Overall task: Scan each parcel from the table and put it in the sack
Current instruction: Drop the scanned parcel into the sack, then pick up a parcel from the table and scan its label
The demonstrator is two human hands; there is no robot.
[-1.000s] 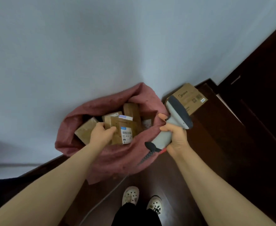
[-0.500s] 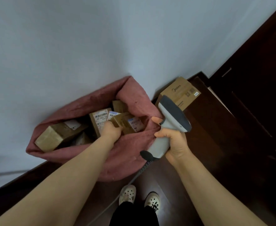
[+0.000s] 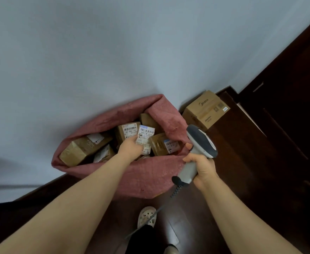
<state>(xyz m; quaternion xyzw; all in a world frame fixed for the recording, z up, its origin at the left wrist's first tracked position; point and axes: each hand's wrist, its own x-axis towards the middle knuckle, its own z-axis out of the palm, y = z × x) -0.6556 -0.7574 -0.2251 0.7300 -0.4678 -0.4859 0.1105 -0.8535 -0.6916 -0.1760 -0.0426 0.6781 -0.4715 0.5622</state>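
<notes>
The left hand (image 3: 131, 148) was down inside the pink sack (image 3: 150, 180), which sat on the dark floor (image 3: 242, 162) against the wall (image 3: 113, 52). Its bent fingers touched the edge of a small parcel (image 3: 145, 138) with a white label. I could not tell if the grip really held it. The parcel lay among other boxes in the sack. Its long side ran from the hand up toward the wall, and its label faced the camera. The right hand (image 3: 202, 167) had its grip closed round the handle of the scanner (image 3: 200, 143), whose head pointed up and left toward the sack. A cord (image 3: 175, 192) hung from the handle. Half a second before, the left hand was right up against the brown box (image 3: 161, 144) on the right. Now it was a little apart from that box, beside the parcel. The scanner was held the same way as before.
</notes>
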